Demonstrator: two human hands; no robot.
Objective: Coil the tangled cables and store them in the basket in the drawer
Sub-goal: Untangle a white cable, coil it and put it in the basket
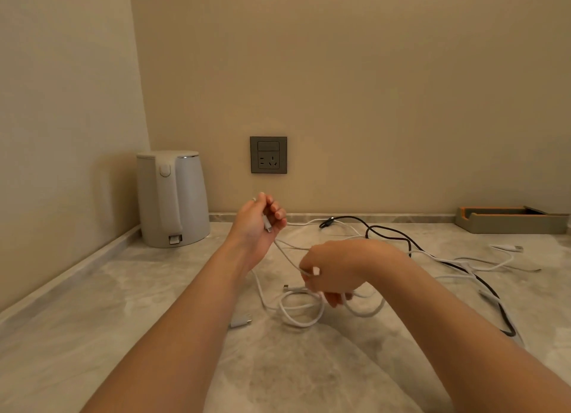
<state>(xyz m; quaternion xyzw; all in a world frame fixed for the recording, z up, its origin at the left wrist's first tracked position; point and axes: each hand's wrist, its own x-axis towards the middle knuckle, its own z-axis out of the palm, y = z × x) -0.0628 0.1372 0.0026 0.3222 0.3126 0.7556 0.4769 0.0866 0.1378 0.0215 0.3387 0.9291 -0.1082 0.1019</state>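
Observation:
Several white cables (301, 315) and one black cable (389, 232) lie tangled on the marble counter (108, 304). My left hand (256, 224) is raised above the counter, palm up, and grips the plug end of a white cable that runs down toward my right hand. My right hand (332, 273) hovers low over the tangle and pinches loops of white cable between its fingers. A loose white plug (242, 321) lies on the counter below my hands. The drawer and the basket are out of view.
A white electric kettle (173, 198) stands in the back left corner. A grey wall socket (268, 155) sits on the back wall. A shallow grey tray with an orange lining (509, 219) rests at the back right. Cables trail across the counter's right side.

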